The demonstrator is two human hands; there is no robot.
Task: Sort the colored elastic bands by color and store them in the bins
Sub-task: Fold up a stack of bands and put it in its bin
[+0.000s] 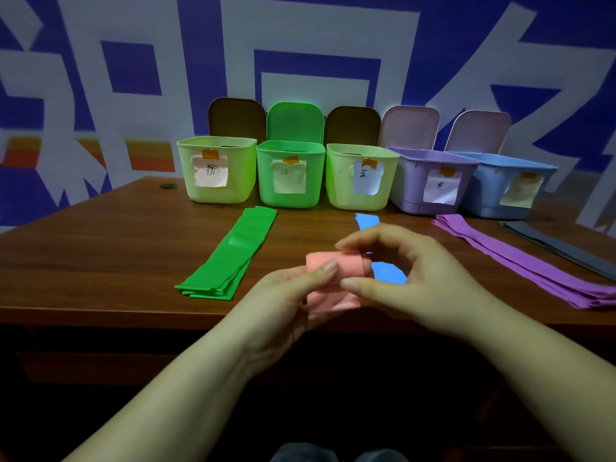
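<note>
head view: both hands roll up the pink band (328, 281) over the table (100, 248) front edge, at 6 o'clock from the blue band (386, 273) | left hand (293, 295) pinches the roll with thumb on top, right hand (410, 271) curls fingers around its end | step: rolling pink, seems nearly finished | next: likely carry it to the leftmost bin (216, 170) at 11 o'clock, if its label means pink, I cannot read it

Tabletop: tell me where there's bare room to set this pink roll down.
Bare wooden table lies left of the green bands, up to the leftmost bin. Narrower strip: between the green bands and blue band. Crowded right: purple bands beside dark grey bands.
</note>
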